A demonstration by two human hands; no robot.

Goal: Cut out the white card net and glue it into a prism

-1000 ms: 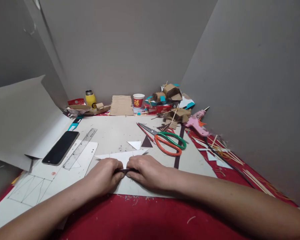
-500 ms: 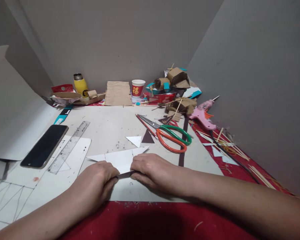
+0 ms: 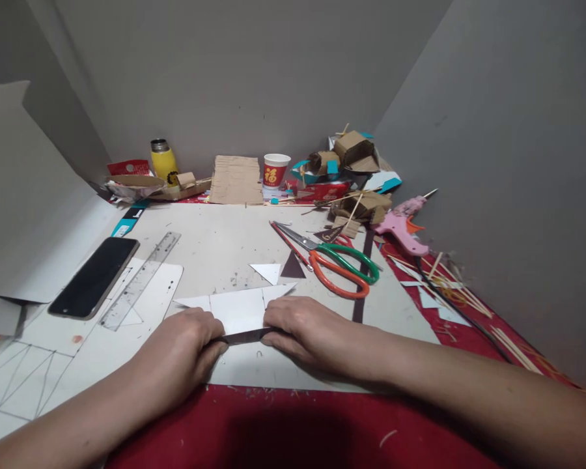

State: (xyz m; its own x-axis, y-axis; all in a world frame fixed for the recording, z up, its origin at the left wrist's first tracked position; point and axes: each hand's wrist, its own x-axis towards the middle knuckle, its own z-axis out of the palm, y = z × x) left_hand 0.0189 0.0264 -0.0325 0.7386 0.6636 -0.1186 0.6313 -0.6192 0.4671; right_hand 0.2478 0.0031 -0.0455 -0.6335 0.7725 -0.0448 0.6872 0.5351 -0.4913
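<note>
The left hand [image 3: 185,342] and the right hand [image 3: 307,332] are closed on the near edge of 1 piece of white paper [image 3: 239,309], fingers on top and thumbs below, with a dark folded edge [image 3: 245,337] showing between them. The paper lies directly between and beyond the fingers, its long axis running left to right, the right end slightly farther away; neither hand is nearer, since 2 hands touch it. Just past its far edge sit 1 white triangle [image 3: 267,272] and 1 dark triangle [image 3: 293,267], the closest obstacles on that side. Beyond the right hand lie the scissors [image 3: 342,277], handles toward the right, with a pencil [image 3: 289,244] alongside the blades. Left of the paper are a clear ruler [image 3: 141,280] and, farther out, a phone [image 3: 95,277]. A pink glue gun [image 3: 404,225] rests at far right, well apart.
</note>
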